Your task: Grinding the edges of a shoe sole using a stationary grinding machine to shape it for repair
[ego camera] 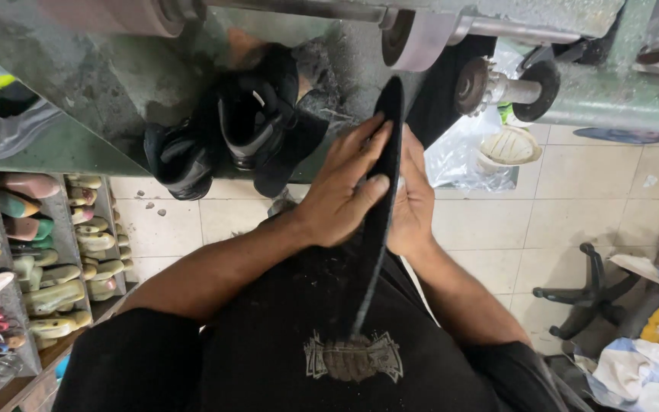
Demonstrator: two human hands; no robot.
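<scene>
I hold a long black shoe sole [387, 122] on edge between both hands, its upper end close to a grinding wheel [418, 37] of the green machine [116, 84]. My left hand [342, 187] presses flat on the sole's left face with fingers spread. My right hand [412, 200] backs it from the right side, partly hidden behind the sole. The sole's lower end reaches down against my black shirt [322, 336].
Black shoes [257, 122] rest on the machine's ledge. A second spindle wheel [490, 85] sticks out at right. Shelves of shoe lasts [62, 267] stand at left. A chair base [589, 294] and crumpled papers [650, 358] lie on the tiled floor at right.
</scene>
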